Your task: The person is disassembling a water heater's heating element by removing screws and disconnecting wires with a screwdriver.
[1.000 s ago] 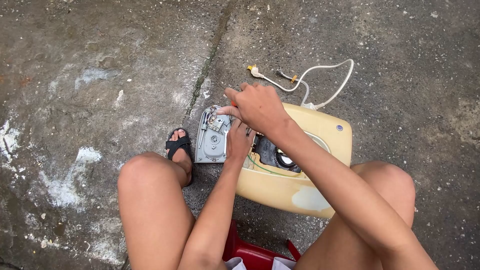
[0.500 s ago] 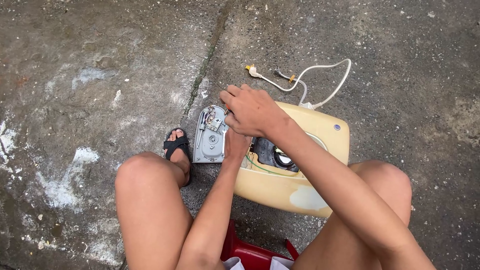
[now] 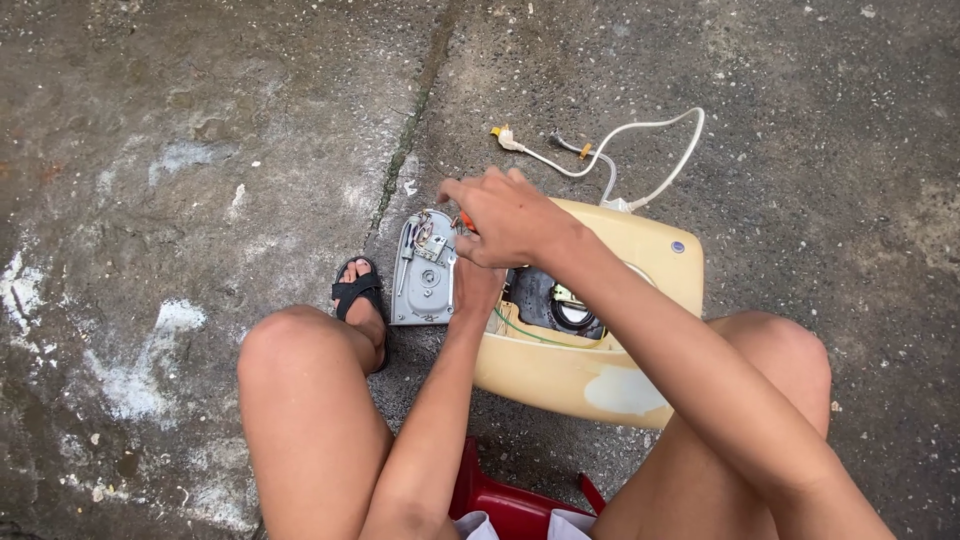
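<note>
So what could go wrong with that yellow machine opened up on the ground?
The grey panel hangs at the edge of the yellow casing, so it might tug its thin wires. The right hand grips something orange over the opening; a slip could poke the parts inside. The white cord lies loose on the damp-looking concrete.

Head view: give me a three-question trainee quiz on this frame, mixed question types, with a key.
1. True or false: the white power cord lies coiled on top of the grey metal panel.
2. Which hand is uppermost over the cream appliance housing? A) left hand B) right hand
3. Fill in: the person sits on a low ____ stool.

Key:
1. False; it lies on the concrete ground beyond the housing.
2. B; the right hand crosses above the left hand, with something orange at its fingertips.
3. Red.
</note>
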